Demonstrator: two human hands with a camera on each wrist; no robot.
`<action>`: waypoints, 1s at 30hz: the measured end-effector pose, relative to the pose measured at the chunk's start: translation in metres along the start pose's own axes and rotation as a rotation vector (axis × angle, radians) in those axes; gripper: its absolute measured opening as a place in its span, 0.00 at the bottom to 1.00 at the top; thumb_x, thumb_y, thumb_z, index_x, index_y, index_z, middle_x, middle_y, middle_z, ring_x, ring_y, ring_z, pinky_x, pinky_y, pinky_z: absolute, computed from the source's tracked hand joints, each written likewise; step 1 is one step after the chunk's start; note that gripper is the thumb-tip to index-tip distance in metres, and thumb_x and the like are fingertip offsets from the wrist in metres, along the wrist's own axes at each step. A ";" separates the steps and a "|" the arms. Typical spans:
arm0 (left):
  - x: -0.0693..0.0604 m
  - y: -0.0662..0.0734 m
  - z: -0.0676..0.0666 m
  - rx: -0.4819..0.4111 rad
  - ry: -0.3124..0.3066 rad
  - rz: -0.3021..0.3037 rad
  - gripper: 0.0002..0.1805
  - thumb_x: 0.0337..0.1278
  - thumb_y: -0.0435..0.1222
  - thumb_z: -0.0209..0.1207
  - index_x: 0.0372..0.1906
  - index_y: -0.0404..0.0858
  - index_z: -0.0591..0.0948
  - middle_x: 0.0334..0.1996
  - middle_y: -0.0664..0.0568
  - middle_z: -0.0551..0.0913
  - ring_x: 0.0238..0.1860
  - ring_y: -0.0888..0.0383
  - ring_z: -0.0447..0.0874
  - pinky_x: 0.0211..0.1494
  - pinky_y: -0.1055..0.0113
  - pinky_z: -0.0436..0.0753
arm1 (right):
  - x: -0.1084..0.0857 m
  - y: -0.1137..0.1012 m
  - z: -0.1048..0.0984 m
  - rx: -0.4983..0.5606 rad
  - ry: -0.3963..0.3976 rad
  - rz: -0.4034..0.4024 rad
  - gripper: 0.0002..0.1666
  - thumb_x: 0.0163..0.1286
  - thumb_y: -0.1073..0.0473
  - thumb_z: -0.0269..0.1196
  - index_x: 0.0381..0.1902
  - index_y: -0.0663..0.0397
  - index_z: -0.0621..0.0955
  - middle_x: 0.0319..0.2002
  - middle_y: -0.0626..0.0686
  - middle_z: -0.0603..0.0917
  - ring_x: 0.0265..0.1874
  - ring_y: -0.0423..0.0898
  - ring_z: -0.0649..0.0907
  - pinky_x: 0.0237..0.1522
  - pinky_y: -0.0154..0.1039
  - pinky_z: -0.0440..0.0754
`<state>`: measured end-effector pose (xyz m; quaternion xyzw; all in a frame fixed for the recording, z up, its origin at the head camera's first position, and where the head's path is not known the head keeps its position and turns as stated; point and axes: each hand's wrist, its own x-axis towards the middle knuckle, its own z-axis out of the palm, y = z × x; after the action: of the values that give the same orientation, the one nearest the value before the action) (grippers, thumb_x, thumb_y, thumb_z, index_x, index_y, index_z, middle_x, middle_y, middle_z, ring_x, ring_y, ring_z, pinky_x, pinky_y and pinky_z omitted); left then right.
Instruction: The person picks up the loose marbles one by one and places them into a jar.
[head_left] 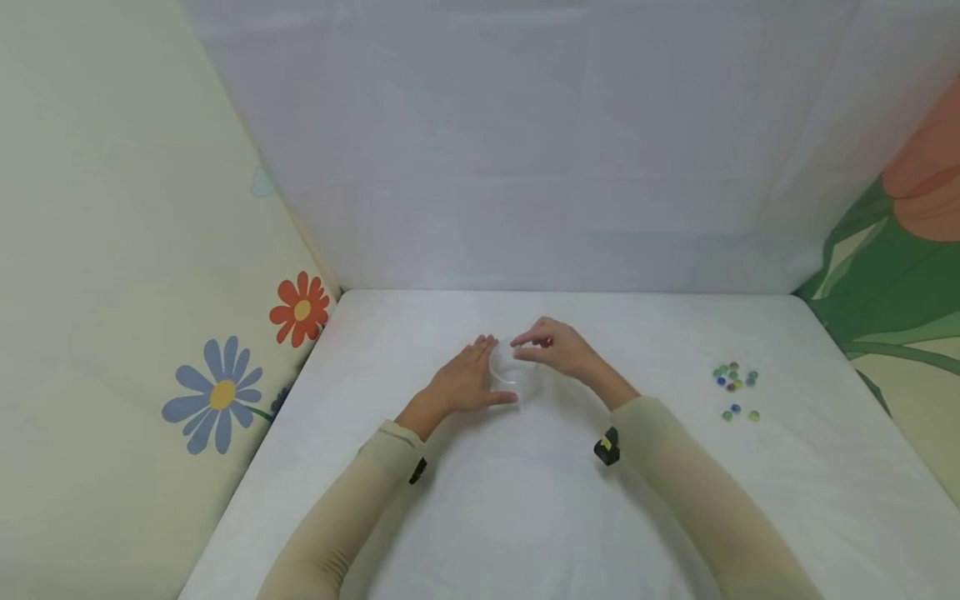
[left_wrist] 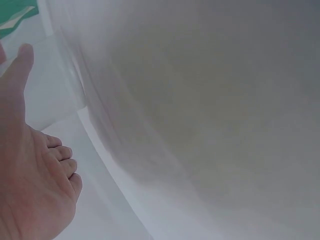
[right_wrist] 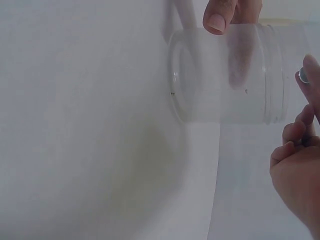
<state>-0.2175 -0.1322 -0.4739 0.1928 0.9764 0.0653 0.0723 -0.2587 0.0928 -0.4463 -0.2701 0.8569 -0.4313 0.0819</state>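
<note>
One small, round, shiny glass marble (right_wrist: 303, 76) sits near the mouth of the clear, cylindrical plastic jar (right_wrist: 212, 75), pinched by the right hand (head_left: 558, 348); judged light, hard, slippery, best held across its middle; left hand (head_left: 465, 379) grips the jar's side

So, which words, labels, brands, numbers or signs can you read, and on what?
None can be read.
Clear jar: no label seen, only tiny dark specks.
Black wrist device at the right sleeve: a yellow-green mark, too small to read.
</note>
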 end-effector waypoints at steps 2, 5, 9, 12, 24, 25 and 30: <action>0.000 0.001 0.000 0.002 -0.002 -0.001 0.64 0.56 0.74 0.53 0.81 0.31 0.48 0.81 0.40 0.47 0.82 0.47 0.41 0.83 0.57 0.47 | 0.001 0.000 0.001 -0.007 0.000 -0.005 0.17 0.69 0.49 0.69 0.53 0.47 0.88 0.40 0.50 0.79 0.37 0.46 0.74 0.39 0.37 0.74; -0.001 0.001 -0.001 0.001 -0.003 0.000 0.64 0.56 0.73 0.54 0.81 0.31 0.48 0.81 0.40 0.47 0.82 0.47 0.42 0.83 0.57 0.47 | 0.001 0.001 0.002 -0.010 -0.002 -0.014 0.17 0.69 0.49 0.69 0.53 0.47 0.88 0.40 0.50 0.79 0.37 0.46 0.74 0.38 0.37 0.74; -0.001 0.001 0.000 0.002 -0.006 -0.003 0.64 0.56 0.74 0.53 0.81 0.32 0.48 0.81 0.40 0.47 0.82 0.48 0.41 0.83 0.57 0.47 | 0.002 0.002 0.004 -0.010 -0.003 -0.013 0.17 0.69 0.49 0.69 0.53 0.47 0.88 0.39 0.50 0.78 0.36 0.46 0.73 0.37 0.37 0.73; 0.000 0.001 0.001 -0.002 -0.007 -0.006 0.65 0.56 0.74 0.53 0.81 0.32 0.47 0.81 0.41 0.46 0.82 0.48 0.41 0.83 0.57 0.47 | 0.001 0.001 0.005 -0.012 -0.002 -0.008 0.18 0.69 0.48 0.69 0.54 0.47 0.88 0.38 0.50 0.77 0.36 0.46 0.72 0.36 0.37 0.72; -0.002 0.004 0.000 -0.004 0.005 -0.003 0.64 0.57 0.73 0.54 0.81 0.31 0.48 0.81 0.41 0.47 0.82 0.47 0.41 0.83 0.57 0.48 | 0.001 0.002 0.004 -0.010 -0.008 -0.012 0.22 0.69 0.47 0.69 0.59 0.45 0.85 0.39 0.51 0.76 0.37 0.47 0.72 0.37 0.37 0.73; -0.002 0.004 0.000 -0.005 0.004 -0.004 0.64 0.57 0.73 0.54 0.81 0.31 0.48 0.81 0.41 0.47 0.82 0.48 0.41 0.83 0.57 0.48 | 0.001 0.002 0.004 -0.008 -0.008 -0.012 0.22 0.69 0.47 0.69 0.59 0.45 0.85 0.39 0.51 0.76 0.37 0.47 0.72 0.38 0.37 0.73; -0.002 0.003 0.000 -0.001 0.002 -0.011 0.64 0.56 0.73 0.54 0.81 0.32 0.48 0.81 0.41 0.47 0.82 0.48 0.42 0.83 0.57 0.48 | 0.001 0.003 0.002 -0.010 -0.011 -0.011 0.23 0.69 0.47 0.69 0.60 0.44 0.85 0.40 0.51 0.76 0.38 0.47 0.72 0.38 0.38 0.73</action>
<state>-0.2148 -0.1298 -0.4735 0.1872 0.9775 0.0657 0.0716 -0.2595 0.0919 -0.4498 -0.2776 0.8570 -0.4261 0.0827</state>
